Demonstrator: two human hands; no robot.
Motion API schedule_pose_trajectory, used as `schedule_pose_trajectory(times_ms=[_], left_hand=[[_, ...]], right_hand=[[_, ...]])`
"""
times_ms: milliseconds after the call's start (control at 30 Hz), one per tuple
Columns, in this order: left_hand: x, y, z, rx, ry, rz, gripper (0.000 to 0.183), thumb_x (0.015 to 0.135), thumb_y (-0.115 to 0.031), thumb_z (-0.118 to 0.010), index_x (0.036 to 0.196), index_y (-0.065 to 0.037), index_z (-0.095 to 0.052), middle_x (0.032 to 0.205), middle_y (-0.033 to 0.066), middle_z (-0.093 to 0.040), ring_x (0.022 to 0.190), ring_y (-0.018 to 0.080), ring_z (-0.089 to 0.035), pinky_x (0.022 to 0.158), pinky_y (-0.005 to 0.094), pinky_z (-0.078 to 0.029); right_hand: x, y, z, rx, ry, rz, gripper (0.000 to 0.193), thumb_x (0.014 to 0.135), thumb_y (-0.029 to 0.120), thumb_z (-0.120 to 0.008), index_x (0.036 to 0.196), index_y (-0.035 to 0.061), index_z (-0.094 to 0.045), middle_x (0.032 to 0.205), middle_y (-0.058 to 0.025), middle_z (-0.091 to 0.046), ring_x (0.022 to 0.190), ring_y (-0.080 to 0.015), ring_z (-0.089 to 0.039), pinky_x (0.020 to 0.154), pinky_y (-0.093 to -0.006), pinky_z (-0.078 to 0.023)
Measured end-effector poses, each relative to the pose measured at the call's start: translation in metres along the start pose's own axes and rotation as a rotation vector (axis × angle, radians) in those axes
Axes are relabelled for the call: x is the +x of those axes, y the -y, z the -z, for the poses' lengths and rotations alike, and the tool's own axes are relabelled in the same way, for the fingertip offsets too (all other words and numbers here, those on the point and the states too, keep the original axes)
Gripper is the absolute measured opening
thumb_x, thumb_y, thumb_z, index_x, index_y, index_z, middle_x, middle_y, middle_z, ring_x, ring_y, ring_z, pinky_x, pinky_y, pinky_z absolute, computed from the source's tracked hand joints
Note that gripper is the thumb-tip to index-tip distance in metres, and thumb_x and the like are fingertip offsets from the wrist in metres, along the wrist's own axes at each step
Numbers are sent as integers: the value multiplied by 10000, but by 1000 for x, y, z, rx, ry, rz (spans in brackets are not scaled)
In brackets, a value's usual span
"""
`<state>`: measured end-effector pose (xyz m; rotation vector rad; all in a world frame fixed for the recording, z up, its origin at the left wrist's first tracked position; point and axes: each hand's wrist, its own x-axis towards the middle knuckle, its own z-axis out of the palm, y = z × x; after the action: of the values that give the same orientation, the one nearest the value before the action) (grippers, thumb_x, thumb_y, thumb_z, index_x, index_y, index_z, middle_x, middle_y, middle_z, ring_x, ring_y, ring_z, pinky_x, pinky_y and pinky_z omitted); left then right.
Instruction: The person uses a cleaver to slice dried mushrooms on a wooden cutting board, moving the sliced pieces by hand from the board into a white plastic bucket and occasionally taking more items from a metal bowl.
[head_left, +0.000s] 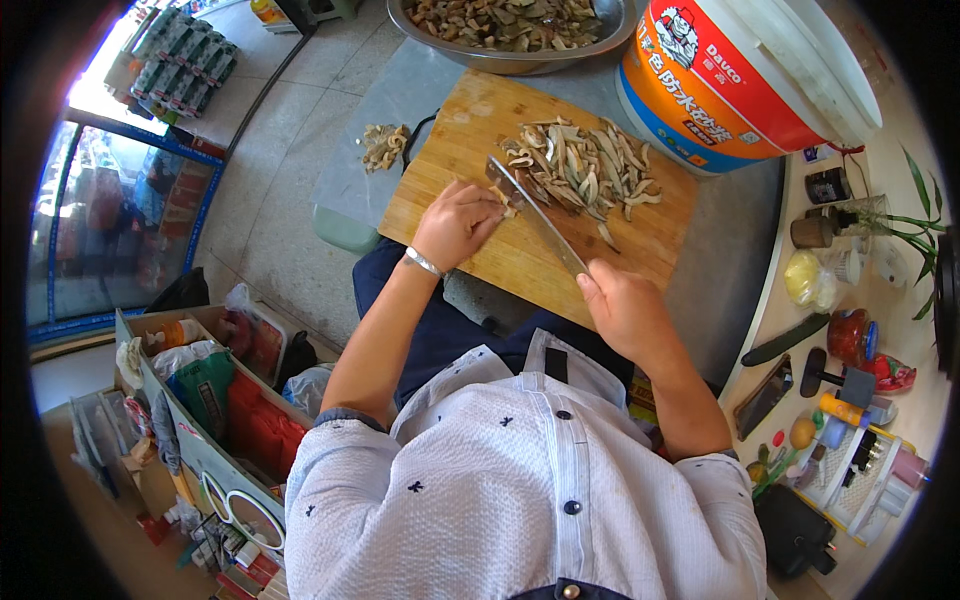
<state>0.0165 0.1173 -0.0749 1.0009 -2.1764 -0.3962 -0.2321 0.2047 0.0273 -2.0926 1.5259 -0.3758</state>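
A wooden cutting board [470, 110] lies in front of me. My right hand [627, 308] is closed around the handle of a cleaver [545, 222], whose blade slants up and left across the board. Close to the blade's left side, the bent fingers of my left hand [458, 222] press a small pale mushroom piece [508, 208] against the wood; they mostly cover it. Beyond the blade spreads a loose pile of sliced mushrooms [590, 165]. Pale mushroom trimmings [382, 147] sit in a small heap left of the board.
A metal basin [510, 58] of mushroom pieces stands at the far side. The large orange-and-red bucket [700, 85] borders the board's far right corner. Along the right, a counter [745, 400] carries a phone, jars and plants. An open box [195, 425] of packages is at left.
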Motion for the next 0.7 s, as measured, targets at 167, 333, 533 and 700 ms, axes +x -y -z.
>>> schedule_pose_trajectory(times_ms=[167, 333, 533, 700], left_hand=[[0, -13, -7, 58, -92, 69, 88, 759, -88, -690, 844, -67, -698, 912, 54, -659, 879, 247, -596, 785, 351, -504], [2, -22, -19, 137, -218, 151, 96, 739, -106, -710, 825, -70, -687, 878, 70, -653, 837, 272, -594, 733, 368, -497], [1, -25, -21, 183, -188, 209, 84, 744, -112, -694, 822, -83, -680, 905, 53, -641, 883, 266, -587, 766, 365, -504], [4, -31, -17, 183, -178, 184, 129, 741, -122, -680, 863, -84, -664, 930, 64, -620, 906, 280, -574, 777, 380, -496]], right_hand=[[1, 4, -1, -91, 16, 31, 217, 944, 243, -491, 866, 44, -526, 679, -193, -619, 639, -401, -614, 582, -510, -471], [3, 6, -3, -159, -3, 43, 202, 943, 236, -493, 892, 44, -534, 684, -178, -630, 644, -383, -631, 577, -490, -492], [-2, 14, -6, -271, -15, 23, 181, 938, 240, -506, 896, 68, -546, 688, -157, -641, 635, -355, -643, 553, -474, -497], [-10, 6, -15, -208, -106, 33, 172, 925, 238, -536, 872, 74, -543, 663, -157, -626, 611, -363, -627, 538, -469, -488]])
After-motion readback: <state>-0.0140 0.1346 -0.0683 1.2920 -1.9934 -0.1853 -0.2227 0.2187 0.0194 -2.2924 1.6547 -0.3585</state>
